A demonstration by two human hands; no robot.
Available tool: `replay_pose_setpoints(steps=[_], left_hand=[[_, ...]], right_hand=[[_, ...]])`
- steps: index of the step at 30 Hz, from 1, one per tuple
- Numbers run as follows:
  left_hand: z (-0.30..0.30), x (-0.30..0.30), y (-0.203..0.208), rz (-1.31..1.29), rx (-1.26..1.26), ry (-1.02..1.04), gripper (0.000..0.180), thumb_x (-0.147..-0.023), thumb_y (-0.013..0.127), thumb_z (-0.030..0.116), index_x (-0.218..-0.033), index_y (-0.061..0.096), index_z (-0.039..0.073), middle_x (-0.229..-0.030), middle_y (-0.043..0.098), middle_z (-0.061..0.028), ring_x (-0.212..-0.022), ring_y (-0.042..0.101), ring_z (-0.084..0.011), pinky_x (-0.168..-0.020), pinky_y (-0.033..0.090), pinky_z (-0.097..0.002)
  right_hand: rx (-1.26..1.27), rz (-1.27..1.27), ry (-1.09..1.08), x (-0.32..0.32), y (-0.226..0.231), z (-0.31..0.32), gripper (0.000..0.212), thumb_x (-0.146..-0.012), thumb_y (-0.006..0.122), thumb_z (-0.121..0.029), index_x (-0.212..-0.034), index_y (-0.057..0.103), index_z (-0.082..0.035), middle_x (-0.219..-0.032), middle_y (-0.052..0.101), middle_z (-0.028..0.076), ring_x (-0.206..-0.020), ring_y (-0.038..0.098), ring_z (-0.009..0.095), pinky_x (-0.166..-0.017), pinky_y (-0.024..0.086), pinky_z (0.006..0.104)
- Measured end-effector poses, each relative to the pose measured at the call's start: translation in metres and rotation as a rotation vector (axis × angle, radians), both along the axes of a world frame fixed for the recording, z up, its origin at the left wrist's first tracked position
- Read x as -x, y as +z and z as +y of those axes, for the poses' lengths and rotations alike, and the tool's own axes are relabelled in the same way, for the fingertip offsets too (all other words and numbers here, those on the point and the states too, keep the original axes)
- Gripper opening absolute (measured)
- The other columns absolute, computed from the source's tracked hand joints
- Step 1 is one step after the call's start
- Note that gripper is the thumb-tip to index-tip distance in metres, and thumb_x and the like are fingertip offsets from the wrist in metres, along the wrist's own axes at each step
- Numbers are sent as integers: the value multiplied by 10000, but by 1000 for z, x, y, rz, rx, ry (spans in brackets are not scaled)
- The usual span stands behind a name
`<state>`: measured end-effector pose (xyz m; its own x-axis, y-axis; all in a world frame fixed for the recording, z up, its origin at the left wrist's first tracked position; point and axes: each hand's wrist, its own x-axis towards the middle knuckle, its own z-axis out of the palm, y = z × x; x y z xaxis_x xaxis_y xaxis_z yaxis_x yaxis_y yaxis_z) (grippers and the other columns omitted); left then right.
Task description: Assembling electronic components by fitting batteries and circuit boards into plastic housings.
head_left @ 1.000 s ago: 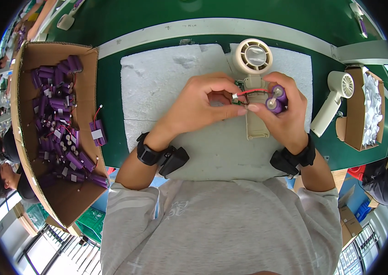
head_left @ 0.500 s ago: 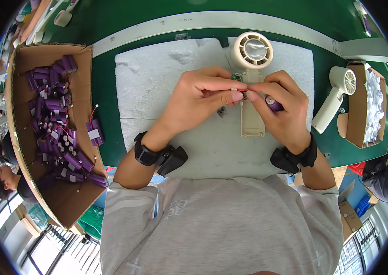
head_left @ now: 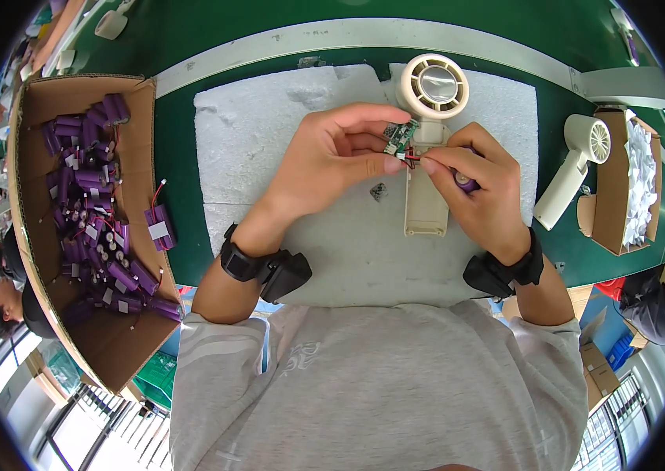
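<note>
My left hand [head_left: 313, 161] is closed on a small green circuit board [head_left: 401, 137], held between thumb and fingers over the handle of a cream handheld fan [head_left: 426, 212]. Red and black wires [head_left: 414, 158] run from the board's lower end into the fingertips of my right hand [head_left: 489, 188], which pinch them. A purple battery cell [head_left: 467, 182] sits within the right hand, partly hidden by its fingers. The fan lies with its round head away from me and its handle opened as a shallow shell. Whether the wire plug is seated in the board is too small to tell.
Under the fan is a white foam sheet [head_left: 246, 141]. At left, a cardboard box [head_left: 124, 357] holds many purple battery packs; one pack [head_left: 161, 228] lies beside it. To the right are another cream fan [head_left: 564, 184] and a small carton [head_left: 611, 204] of white pieces.
My left hand has turned and shifted slightly left, bringing the green board into fuller view. The right fingertips have drawn a little apart from the left ones, still pinching the wires. The fan handle has swung slightly left.
</note>
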<state>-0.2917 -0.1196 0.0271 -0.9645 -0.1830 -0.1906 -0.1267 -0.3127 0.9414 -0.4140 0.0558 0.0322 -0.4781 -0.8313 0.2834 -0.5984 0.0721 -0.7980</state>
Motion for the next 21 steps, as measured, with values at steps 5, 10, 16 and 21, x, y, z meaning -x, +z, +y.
replay_pose_setpoints(steps=[5, 10, 16, 21], left_hand=[[0, -2, -2, -4, -21, 33, 356, -786, 703, -70, -1118, 596, 4, -974, 667, -85, -908, 659, -150, -823, 554, -274], [4, -1, -1, 22, 26, 20, 338, -774, 717, -71, -1079, 590, 2, -974, 669, -84, -903, 661, -151, -816, 556, -276], [7, -1, 3, -7, 109, 44, 323, -791, 683, -76, -1099, 636, 9, -997, 672, -79, -903, 655, -136, -823, 548, -269], [20, -2, -1, 100, 262, 151, 350, -773, 646, -83, -1106, 664, 20, -991, 689, -83, -877, 672, -141, -793, 551, -266]], right_hand=[[27, 17, -41, -2, -1, -1, 109, -780, 728, -9, -883, 694, -19, -786, 544, 41, -596, 467, 106, -512, 364, 235], [20, 22, -43, -1, -1, -1, 102, -778, 729, -13, -873, 692, -16, -780, 544, 41, -596, 478, 112, -512, 371, 237], [2, 50, 67, 1, -1, 2, 87, -776, 723, -12, -852, 680, -15, -786, 559, 54, -608, 516, 144, -515, 396, 251], [-49, 88, 29, -2, 4, -1, 160, -755, 732, -11, -901, 669, -30, -858, 595, 81, -656, 568, 186, -535, 441, 271]])
